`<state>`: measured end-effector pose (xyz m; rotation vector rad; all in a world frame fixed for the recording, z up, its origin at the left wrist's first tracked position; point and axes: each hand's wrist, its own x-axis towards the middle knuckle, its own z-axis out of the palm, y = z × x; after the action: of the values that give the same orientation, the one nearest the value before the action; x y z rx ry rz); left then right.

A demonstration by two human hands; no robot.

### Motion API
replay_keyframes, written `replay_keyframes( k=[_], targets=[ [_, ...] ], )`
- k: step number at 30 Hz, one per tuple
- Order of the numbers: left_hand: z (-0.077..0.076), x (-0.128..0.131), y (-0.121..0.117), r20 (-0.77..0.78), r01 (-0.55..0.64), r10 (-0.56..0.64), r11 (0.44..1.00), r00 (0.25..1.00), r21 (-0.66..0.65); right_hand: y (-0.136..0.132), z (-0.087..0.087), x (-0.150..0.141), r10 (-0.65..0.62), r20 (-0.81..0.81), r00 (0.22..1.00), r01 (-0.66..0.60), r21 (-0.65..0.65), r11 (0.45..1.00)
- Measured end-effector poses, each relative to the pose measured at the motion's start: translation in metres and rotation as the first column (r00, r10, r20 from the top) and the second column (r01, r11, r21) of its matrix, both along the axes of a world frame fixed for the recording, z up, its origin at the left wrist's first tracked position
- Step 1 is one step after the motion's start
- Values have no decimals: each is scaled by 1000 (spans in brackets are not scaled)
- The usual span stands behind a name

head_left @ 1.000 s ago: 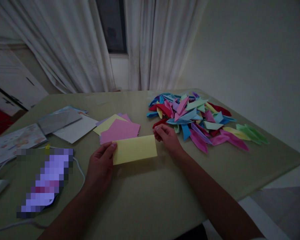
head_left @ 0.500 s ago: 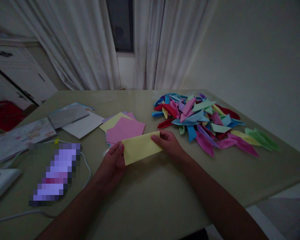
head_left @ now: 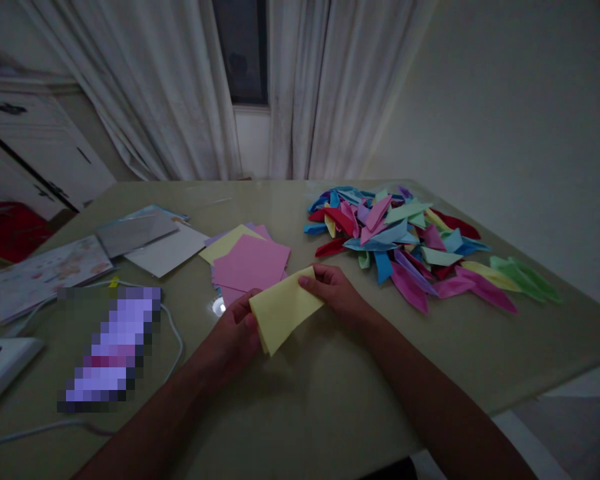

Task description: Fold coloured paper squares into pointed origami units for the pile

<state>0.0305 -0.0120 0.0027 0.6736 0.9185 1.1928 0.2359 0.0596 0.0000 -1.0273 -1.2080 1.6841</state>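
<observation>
A folded sheet of yellow paper [head_left: 286,308] is held up above the table between both hands. My left hand [head_left: 237,330] is closed on its left edge, with the fingers partly hidden behind the paper. My right hand [head_left: 333,290] pinches the upper right corner, thumb on the front face. The lower left corner of the paper hangs down in a point, and its layers stand slightly apart there. Just beyond my left hand lies a stack of pink and yellow paper sheets [head_left: 253,260].
Many folded coloured paper pieces [head_left: 380,227] are heaped at the back right. On the left are a white sheet [head_left: 167,248], a printed booklet [head_left: 53,273], a blurred-out phone-like object [head_left: 113,350], a white device [head_left: 5,363] and a white cable [head_left: 180,333].
The yellow paper has turned from a flat strip to a tilted shape with its lower left corner hanging down. My left hand has shifted slightly right and down; the right hand has barely moved.
</observation>
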Motion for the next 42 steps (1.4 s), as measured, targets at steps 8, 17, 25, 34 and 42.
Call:
replay_keyframes(
  k=[8,17,25,34,42],
  targets=[
    [-4,-10,15,-111,-164,178,979,978,122,3,0,1,-148,-12,989,148,47,988],
    [-5,-16,13,-365,-203,353,898,862,391,3,2,2,-255,-26,967,256,100,961],
    [-1,-12,13,-266,-310,418,877,869,368,7,3,6,-343,-59,938,347,104,932],
    [-9,-22,14,-379,-229,431,851,819,473,8,2,6,-356,-49,933,358,77,930],
    [-12,-22,18,-526,-140,441,845,727,516,9,-3,4,-352,-50,935,355,85,931]
  ],
)
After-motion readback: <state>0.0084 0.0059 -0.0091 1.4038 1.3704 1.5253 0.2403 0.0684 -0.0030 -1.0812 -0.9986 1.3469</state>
